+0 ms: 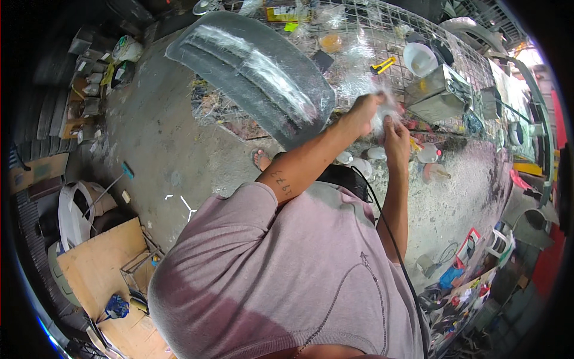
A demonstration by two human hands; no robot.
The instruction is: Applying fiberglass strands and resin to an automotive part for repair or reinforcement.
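My left hand (366, 112) and my right hand (396, 136) are together over the front of a mesh-topped bench (359, 72), both closed on a wad of whitish, see-through fibrous material (382, 105). To their left, a long curved grey panel (203, 60) with glossy white fibres along its middle lies on the bench. A yellow utility knife (382, 66) and a white bowl (420, 58) lie behind my hands. A metal container (433, 96) stands just to their right.
Plastic bottles (429, 152) are on the concrete floor (149, 125) below the bench. A long-handled squeegee (125, 170) lies at left near a cardboard-like board (89, 257). Shelving with tubs (86, 90) lines the left wall. Assorted parts and clutter (460, 275) pile up at lower right.
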